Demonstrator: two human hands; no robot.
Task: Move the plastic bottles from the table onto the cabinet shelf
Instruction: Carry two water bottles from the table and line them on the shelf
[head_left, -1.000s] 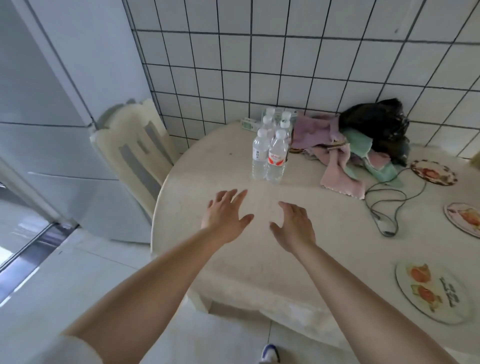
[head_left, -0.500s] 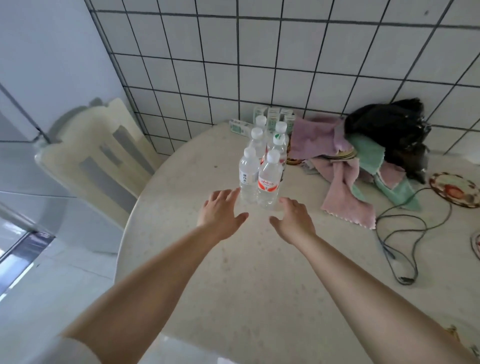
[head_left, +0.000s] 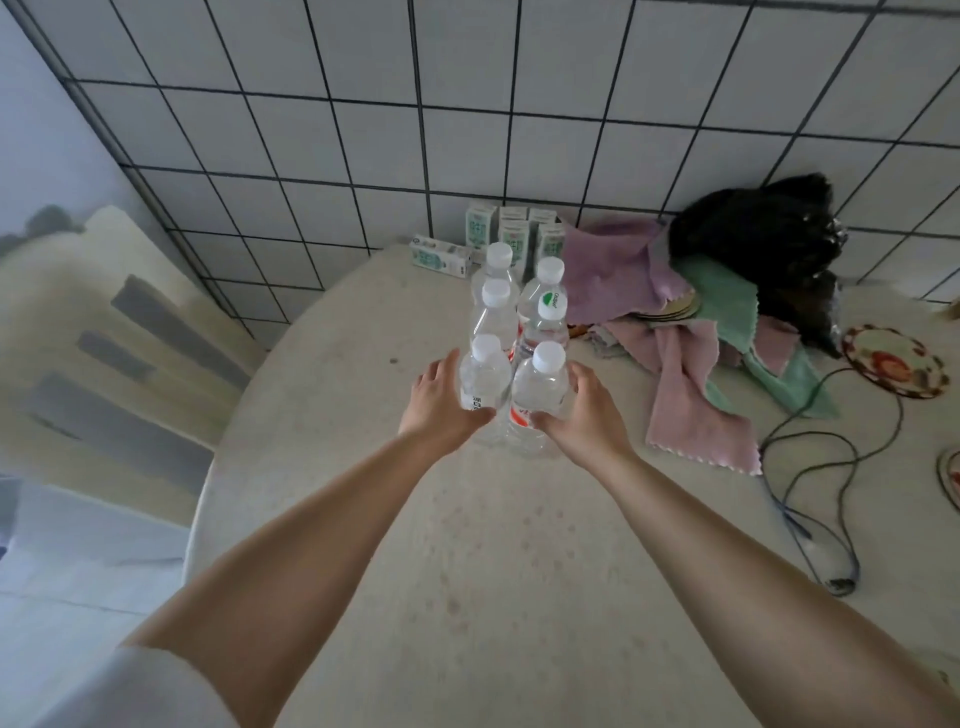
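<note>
Several clear plastic bottles with white caps stand in a tight cluster on the round beige table (head_left: 363, 519). My left hand (head_left: 441, 402) wraps around the near left bottle (head_left: 483, 379). My right hand (head_left: 584, 410) wraps around the near right bottle (head_left: 540, 384), which has a red label. Both bottles still stand on the table. Behind them stand more bottles (head_left: 496, 312), one with a green label (head_left: 545, 299). The cabinet shelf is out of view.
Small green-and-white cartons (head_left: 514, 236) line the tiled wall behind the bottles. Pink and green cloths (head_left: 691, 384), a black bag (head_left: 758, 234), a grey cable (head_left: 810, 467) and patterned plates (head_left: 893, 361) lie to the right. A cream chair (head_left: 104, 338) stands at the left.
Both hands have reached forward from open above the table and closed around the two nearest bottles. The view has moved closer to the table.
</note>
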